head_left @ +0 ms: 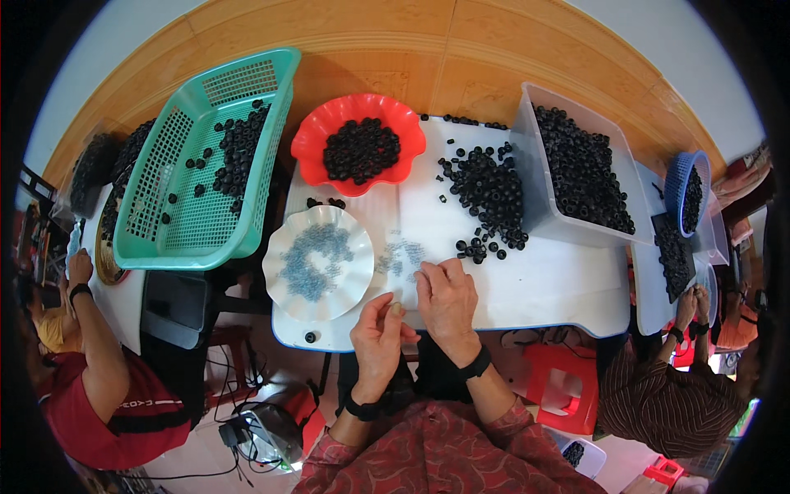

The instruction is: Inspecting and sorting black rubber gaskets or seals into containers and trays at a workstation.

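My left hand [380,342] is raised at the table's near edge, thumb and fingers pinched together; whatever they hold is too small to make out. Close beside it, my right hand [449,305] has its fingers curled and drawn together over the white tabletop, their contents hidden. Just beyond my hands lies a loose scatter of tiny clear pieces [401,257]. More clear bluish pieces [311,262] are spread in a white scalloped plate [355,294] to the left. A pile of small black ring-shaped parts [487,191] lies farther right on the table [568,284].
A red scalloped bowl [306,132] of black parts stands behind the plate. At left is a green plastic basket [136,247]; at right, a translucent bin [568,230] full of black parts. One black part [310,337] sits near the front edge. Other people work at both sides.
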`<action>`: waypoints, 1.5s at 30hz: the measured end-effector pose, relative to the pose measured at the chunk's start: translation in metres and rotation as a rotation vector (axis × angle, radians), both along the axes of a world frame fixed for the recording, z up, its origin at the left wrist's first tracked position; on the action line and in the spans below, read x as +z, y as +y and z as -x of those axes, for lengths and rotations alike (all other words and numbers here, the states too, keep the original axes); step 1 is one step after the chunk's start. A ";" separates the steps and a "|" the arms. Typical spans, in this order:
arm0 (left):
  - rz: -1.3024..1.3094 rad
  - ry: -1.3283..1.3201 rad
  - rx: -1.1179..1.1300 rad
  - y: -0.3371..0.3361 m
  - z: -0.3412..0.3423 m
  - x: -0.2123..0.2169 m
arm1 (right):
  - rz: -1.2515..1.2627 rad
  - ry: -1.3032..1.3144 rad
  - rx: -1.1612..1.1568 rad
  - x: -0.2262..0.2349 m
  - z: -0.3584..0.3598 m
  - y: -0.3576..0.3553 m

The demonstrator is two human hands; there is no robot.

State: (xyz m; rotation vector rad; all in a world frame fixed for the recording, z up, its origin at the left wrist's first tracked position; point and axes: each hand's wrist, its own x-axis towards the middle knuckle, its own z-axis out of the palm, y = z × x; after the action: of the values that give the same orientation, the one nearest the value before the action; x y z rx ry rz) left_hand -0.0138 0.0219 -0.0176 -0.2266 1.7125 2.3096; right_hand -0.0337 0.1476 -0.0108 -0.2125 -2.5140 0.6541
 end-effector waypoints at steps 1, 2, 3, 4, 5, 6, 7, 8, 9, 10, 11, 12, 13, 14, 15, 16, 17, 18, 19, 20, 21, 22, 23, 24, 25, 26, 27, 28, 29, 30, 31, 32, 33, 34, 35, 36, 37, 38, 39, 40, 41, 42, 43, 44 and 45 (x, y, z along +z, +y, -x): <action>-0.004 0.001 0.001 0.000 0.000 0.000 | -0.002 0.000 -0.003 -0.001 0.001 -0.001; -0.006 0.001 -0.001 0.000 0.000 0.000 | -0.010 0.017 -0.004 -0.004 0.002 -0.001; 0.011 0.005 -0.006 -0.001 0.000 0.000 | -0.020 0.033 -0.007 -0.006 0.002 -0.002; 0.028 0.009 -0.010 -0.001 0.000 0.000 | -0.022 0.034 -0.011 -0.007 0.003 -0.002; 0.026 0.010 -0.014 0.000 0.000 0.000 | -0.033 0.035 -0.007 -0.008 0.004 -0.001; 0.024 0.010 -0.012 0.000 0.000 0.000 | -0.043 0.037 0.000 -0.009 0.005 -0.002; 0.022 0.011 -0.009 0.000 0.000 0.000 | -0.043 0.038 -0.003 -0.010 0.006 -0.002; 0.021 0.012 -0.011 0.000 0.000 -0.001 | -0.051 0.043 -0.007 -0.011 0.006 -0.002; 0.014 0.017 -0.014 0.000 0.000 -0.003 | -0.060 0.048 -0.011 -0.011 0.007 -0.001; 0.007 0.022 -0.017 0.000 0.000 -0.003 | -0.061 0.051 -0.015 -0.011 0.006 0.000; 0.005 0.025 -0.021 0.001 0.000 -0.002 | -0.052 0.053 -0.015 -0.011 0.005 0.001; 0.004 0.023 -0.022 0.000 0.000 -0.001 | -0.041 0.054 -0.014 -0.011 0.004 0.000; 0.003 0.022 -0.024 0.000 -0.001 -0.001 | -0.043 0.057 -0.016 -0.009 0.000 0.000; 0.002 0.024 -0.028 0.000 -0.001 0.000 | 0.025 0.023 0.034 -0.005 -0.007 0.000; -0.008 0.039 -0.024 -0.001 -0.002 0.001 | 0.091 -0.010 0.084 -0.001 -0.014 0.000; -0.019 0.054 -0.020 -0.001 -0.002 0.001 | 0.087 -0.008 0.078 0.000 -0.019 0.000; -0.022 0.056 -0.026 -0.001 -0.002 0.002 | 0.159 -0.026 0.145 0.001 -0.025 -0.001; 0.001 0.108 -0.030 0.000 -0.003 0.002 | 0.230 -0.045 0.209 0.002 -0.031 -0.002; 0.024 0.160 -0.033 0.001 -0.003 0.002 | 0.281 -0.102 0.250 0.006 -0.036 -0.001; 0.021 0.161 -0.039 0.003 -0.003 0.001 | 0.279 -0.100 0.243 0.008 -0.041 0.000; 0.029 0.177 -0.058 0.004 -0.003 0.000 | 0.353 -0.112 0.263 0.009 -0.045 0.001; 0.038 0.193 -0.077 0.006 -0.004 0.000 | 0.428 -0.124 0.284 0.010 -0.047 0.003; 0.037 0.194 -0.081 0.008 -0.004 0.000 | 0.427 -0.122 0.280 0.011 -0.050 0.004; 0.009 0.180 -0.082 0.010 -0.004 0.002 | 0.450 -0.109 0.276 0.012 -0.051 0.007; -0.018 0.166 -0.083 0.012 -0.004 0.004 | 0.473 -0.095 0.273 0.012 -0.052 0.009; -0.019 0.168 -0.086 0.014 -0.004 0.007 | 0.473 -0.093 0.270 0.011 -0.053 0.010; 0.004 0.173 -0.094 0.016 -0.004 0.009 | 0.524 -0.073 0.267 0.010 -0.054 0.012; 0.026 0.178 -0.102 0.019 -0.004 0.011 | 0.575 -0.053 0.264 0.008 -0.055 0.013; 0.026 0.178 -0.106 0.022 -0.003 0.011 | 0.575 -0.051 0.260 0.007 -0.057 0.015; 0.042 0.169 -0.111 0.025 -0.002 0.011 | 0.724 -0.070 0.237 0.006 -0.059 0.015; 0.057 0.160 -0.116 0.028 -0.001 0.011 | 0.874 -0.089 0.212 0.006 -0.059 0.015; 0.059 0.160 -0.117 0.032 0.000 0.010 | 0.875 -0.087 0.211 0.008 -0.060 0.018; 0.052 0.161 -0.134 0.035 0.001 0.009 | 0.983 -0.122 0.187 0.014 -0.060 0.021; 0.046 0.162 -0.151 0.038 0.002 0.009 | 1.090 -0.158 0.163 0.017 -0.059 0.024; 0.050 0.163 -0.149 0.041 0.004 0.011 | 1.102 -0.156 0.156 0.018 -0.059 0.028; 0.060 0.171 -0.176 0.046 0.007 0.013 | 1.103 -0.155 0.154 0.018 -0.058 0.032; 0.070 0.179 -0.203 0.051 0.010 0.015 | 1.113 -0.131 0.130 0.018 -0.058 0.036; 0.070 0.179 -0.204 0.057 0.014 0.015 | 1.123 -0.107 0.107 0.018 -0.058 0.039; 0.166 0.268 -0.187 0.062 0.018 0.014 | 1.034 -0.090 0.087 0.012 -0.058 0.044; 0.262 0.356 -0.169 0.067 0.023 0.013 | 1.036 -0.088 0.087 0.007 -0.058 0.048; 0.264 0.357 -0.169 0.071 0.029 0.014 | 0.859 -0.030 0.050 0.003 -0.058 0.052; 0.376 0.452 -0.186 0.074 0.035 0.015 | 0.681 0.027 0.015 0.002 -0.057 0.054; 0.488 0.546 -0.202 0.078 0.040 0.016 | 0.683 0.028 0.016 0.000 -0.057 0.056; 0.490 0.547 -0.201 0.083 0.046 0.016 | 0.643 0.039 -0.001 -0.001 -0.057 0.058; 0.566 0.682 -0.169 0.088 0.050 0.016 | 0.602 0.049 -0.017 -0.002 -0.057 0.058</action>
State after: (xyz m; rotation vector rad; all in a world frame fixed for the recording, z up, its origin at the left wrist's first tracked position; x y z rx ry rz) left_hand -0.0636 0.1096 -0.0012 0.6572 2.5577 1.8283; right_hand 0.0230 0.2060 -0.0126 -0.4218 -2.1996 1.3768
